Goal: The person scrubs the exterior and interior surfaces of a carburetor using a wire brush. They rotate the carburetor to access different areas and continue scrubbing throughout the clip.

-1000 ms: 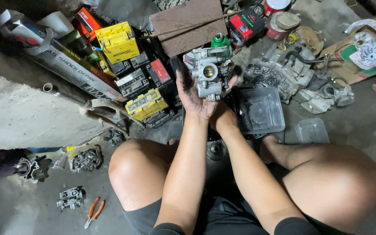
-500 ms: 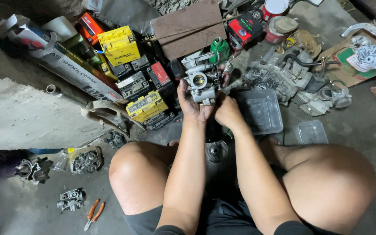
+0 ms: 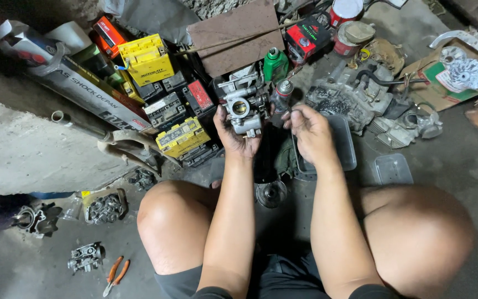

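Carburetor [image 3: 243,109] sits cupped in my left hand [image 3: 238,135], fingers clamped under it, bore tilted up toward me for a look — raised above the floor clutter. My right hand [image 3: 308,133] hovers beside, fingers loosely curled, apparently empty.

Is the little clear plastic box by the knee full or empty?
Empty. The clear plastic box sits on the floor right side up, with no lid on it, and only grey floor shows through its bottom.
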